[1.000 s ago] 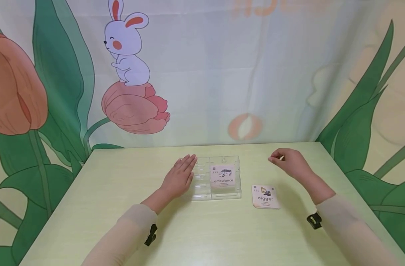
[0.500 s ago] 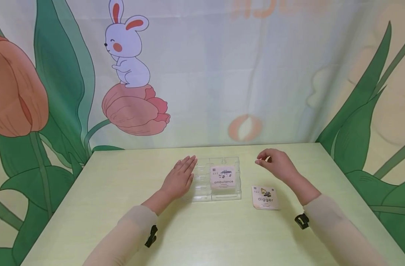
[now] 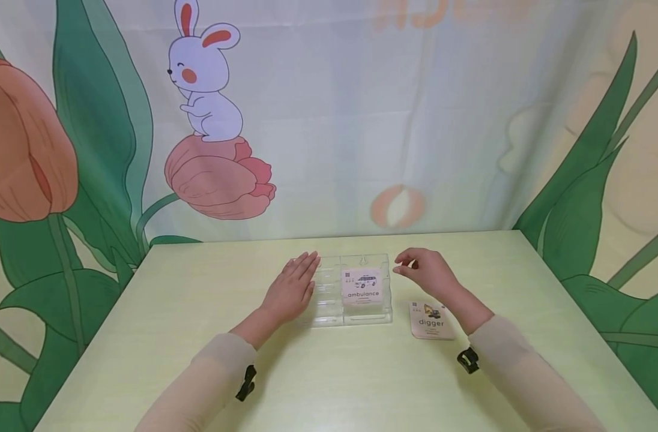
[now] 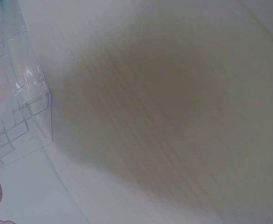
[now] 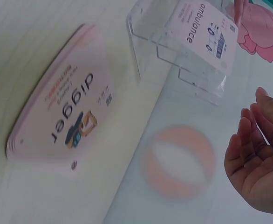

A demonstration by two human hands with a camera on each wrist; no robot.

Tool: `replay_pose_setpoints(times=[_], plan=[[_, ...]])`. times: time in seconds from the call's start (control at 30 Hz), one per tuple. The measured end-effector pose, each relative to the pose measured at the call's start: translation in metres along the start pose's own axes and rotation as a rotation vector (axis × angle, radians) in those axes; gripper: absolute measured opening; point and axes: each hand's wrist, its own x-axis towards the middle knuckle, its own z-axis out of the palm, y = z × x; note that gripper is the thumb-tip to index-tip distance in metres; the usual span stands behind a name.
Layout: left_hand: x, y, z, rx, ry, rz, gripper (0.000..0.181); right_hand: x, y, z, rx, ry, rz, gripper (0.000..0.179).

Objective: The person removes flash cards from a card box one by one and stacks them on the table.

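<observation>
In the head view my left hand [image 3: 290,288] lies with straight fingers over the left part of a clear plastic card rack [image 3: 329,321]. An ambulance card [image 3: 362,287] stands in the rack's right column. My right hand [image 3: 428,273] hovers just right of the rack, fingers bent. The right wrist view shows the thumb near the fingers [image 5: 245,135] and no object between them. Below that hand a stack of cards [image 3: 431,327], topped by a digger card, lies on the table. In the left wrist view the rack's stepped edge [image 4: 43,95] appears, but little of the hand.
The pale yellow-green table [image 3: 199,312] carries the rack and the cards. Behind its far edge hangs a curtain [image 3: 329,132] printed with a rabbit, tulips and leaves. A black strap [image 3: 467,360] hangs beneath the right sleeve, another black strap [image 3: 246,383] beneath the left.
My right hand has moved left and slightly down, from right of the card stack to beside the rack. The left hand, the rack and the cards have stayed put.
</observation>
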Motion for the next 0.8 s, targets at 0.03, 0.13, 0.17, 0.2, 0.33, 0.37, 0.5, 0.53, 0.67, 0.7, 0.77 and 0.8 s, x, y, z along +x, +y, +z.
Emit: replay_pose_setpoints(times=[0.03, 0.13, 0.17, 0.2, 0.33, 0.37, 0.5, 0.53, 0.67, 0.7, 0.77, 0.8], plan=[[0.000, 0.000, 0.000, 0.000, 0.002, 0.000, 0.056, 0.001, 0.000, 0.003, 0.003, 0.004, 0.000, 0.021], [0.000, 0.000, 0.001, 0.001, 0.002, -0.002, 0.055, 0.003, 0.000, 0.011, 0.007, 0.010, -0.002, 0.020], [0.000, 0.000, 0.001, 0.005, 0.000, -0.002, 0.055, 0.003, 0.000, 0.014, 0.008, 0.011, -0.005, 0.020], [0.000, 0.000, 0.001, 0.006, 0.001, -0.002, 0.056, 0.004, 0.000, 0.016, 0.013, 0.010, -0.002, 0.021], [0.001, -0.001, 0.003, 0.018, -0.004, -0.002, 0.056, 0.007, 0.002, 0.024, 0.028, 0.016, -0.005, 0.023], [0.001, -0.001, 0.003, 0.020, -0.005, -0.003, 0.056, 0.008, 0.002, 0.026, 0.033, 0.017, -0.005, 0.023], [0.002, -0.002, 0.003, 0.023, -0.004, -0.006, 0.056, 0.010, 0.002, 0.031, 0.055, 0.016, 0.018, 0.025], [0.002, -0.002, 0.003, 0.022, -0.002, -0.006, 0.056, 0.010, 0.001, 0.032, 0.057, 0.015, 0.022, 0.024], [0.001, -0.001, 0.002, 0.012, 0.008, -0.002, 0.056, 0.011, 0.001, 0.036, 0.062, 0.009, 0.044, 0.024], [0.001, -0.002, 0.002, 0.010, 0.012, 0.000, 0.056, 0.011, 0.002, 0.037, 0.060, 0.008, 0.046, 0.024], [0.001, -0.001, 0.003, 0.005, 0.014, 0.003, 0.055, 0.012, 0.002, 0.039, 0.065, 0.008, 0.056, 0.023], [0.001, -0.001, 0.003, 0.003, 0.015, 0.005, 0.055, 0.012, 0.002, 0.039, 0.066, 0.008, 0.059, 0.023]])
